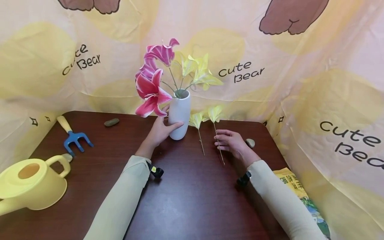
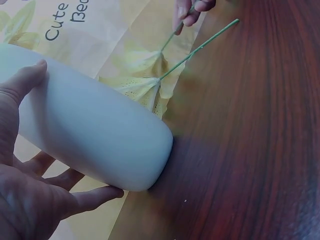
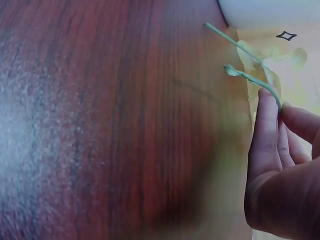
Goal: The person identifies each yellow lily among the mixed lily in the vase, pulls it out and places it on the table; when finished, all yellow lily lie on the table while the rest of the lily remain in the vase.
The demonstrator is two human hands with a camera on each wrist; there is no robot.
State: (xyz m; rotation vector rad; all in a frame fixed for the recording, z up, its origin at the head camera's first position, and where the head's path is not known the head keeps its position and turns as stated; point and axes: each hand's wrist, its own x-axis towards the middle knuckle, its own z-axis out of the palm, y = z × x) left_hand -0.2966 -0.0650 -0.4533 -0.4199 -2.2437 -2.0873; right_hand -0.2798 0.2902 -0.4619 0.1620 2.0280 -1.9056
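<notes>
A white vase (image 1: 179, 116) stands at the back of the table, holding pink lilies (image 1: 151, 93) and yellow lilies (image 1: 201, 71). My left hand (image 1: 160, 130) grips its lower half, thumb in front and fingers round the far side, as the left wrist view also shows. Right of the vase, my right hand (image 1: 232, 143) pinches the thin green stem (image 3: 257, 80) of a yellow lily (image 1: 214, 114) between thumb and fingers. Another yellow lily (image 1: 196, 120) lies between that hand and the vase, its stem (image 2: 210, 40) pointing toward me. The vase hides some of my left fingers in the head view.
At the left are a yellow watering can (image 1: 33, 183), a blue hand fork (image 1: 76, 140) with a cream handle, and a grey stone (image 1: 111, 122). Another stone (image 1: 250, 143) sits beyond my right wrist. A yellow printed bag (image 1: 289, 178) lies by the table's right edge. Patterned cloth (image 1: 192, 20) hangs behind.
</notes>
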